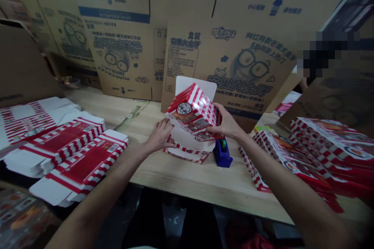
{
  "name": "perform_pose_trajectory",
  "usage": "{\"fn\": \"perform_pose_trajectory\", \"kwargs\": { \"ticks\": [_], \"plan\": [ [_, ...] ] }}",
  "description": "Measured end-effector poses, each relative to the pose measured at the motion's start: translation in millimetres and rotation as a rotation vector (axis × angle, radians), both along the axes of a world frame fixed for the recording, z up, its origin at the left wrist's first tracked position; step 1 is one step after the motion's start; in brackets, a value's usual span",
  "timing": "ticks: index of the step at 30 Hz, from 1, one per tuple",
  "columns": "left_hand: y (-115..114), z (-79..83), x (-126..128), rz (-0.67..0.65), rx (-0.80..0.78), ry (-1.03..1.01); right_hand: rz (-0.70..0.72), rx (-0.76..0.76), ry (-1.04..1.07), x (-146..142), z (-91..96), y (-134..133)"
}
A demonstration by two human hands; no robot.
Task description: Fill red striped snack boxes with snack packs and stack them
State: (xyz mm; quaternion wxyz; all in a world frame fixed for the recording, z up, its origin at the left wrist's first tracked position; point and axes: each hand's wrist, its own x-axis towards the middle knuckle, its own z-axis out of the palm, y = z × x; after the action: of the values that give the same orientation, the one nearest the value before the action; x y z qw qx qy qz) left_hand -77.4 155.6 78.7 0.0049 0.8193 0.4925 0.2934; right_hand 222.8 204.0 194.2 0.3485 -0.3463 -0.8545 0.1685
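An open red-and-white striped carton stands on the table in front of me, its white inside showing and a white flap upright behind. Tilted over it is a bundle of small striped boxes with a printed cartoon face. My right hand grips the bundle at its right side, thumb in front. At the carton's left edge, my left hand has its fingers curled over the rim, close to the bundle's lower left corner. A blue tape dispenser stands just right of the carton.
Stacks of flat striped cartons lie on the left of the wooden table. Filled-out striped boxes are piled on the right. Large brown cardboard boxes form a wall behind. Part of another person shows at far right.
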Motion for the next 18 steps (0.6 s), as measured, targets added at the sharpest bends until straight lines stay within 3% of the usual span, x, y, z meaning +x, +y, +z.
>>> {"fn": "perform_pose_trajectory", "kwargs": {
  "ticks": [6,9,13,16,18],
  "plan": [
    [-9,-12.5,7,0.223,0.093,0.098,-0.006,-0.209,-0.471,-9,-23.7,18],
    [-14,-15.5,18,0.256,0.073,0.102,0.099,-0.368,-0.575,-20,-48.4,17],
    [-19,-16.9,21,0.272,0.048,0.119,0.132,-0.365,-0.656,-30,-76.5,12],
    [-26,-16.2,13,0.209,0.058,0.123,0.077,-0.417,-0.662,-29,-70.1,5],
    [-28,-12.3,7,0.148,0.103,0.129,0.048,-0.419,-0.51,-21,-55.7,-7]
  ]
}}
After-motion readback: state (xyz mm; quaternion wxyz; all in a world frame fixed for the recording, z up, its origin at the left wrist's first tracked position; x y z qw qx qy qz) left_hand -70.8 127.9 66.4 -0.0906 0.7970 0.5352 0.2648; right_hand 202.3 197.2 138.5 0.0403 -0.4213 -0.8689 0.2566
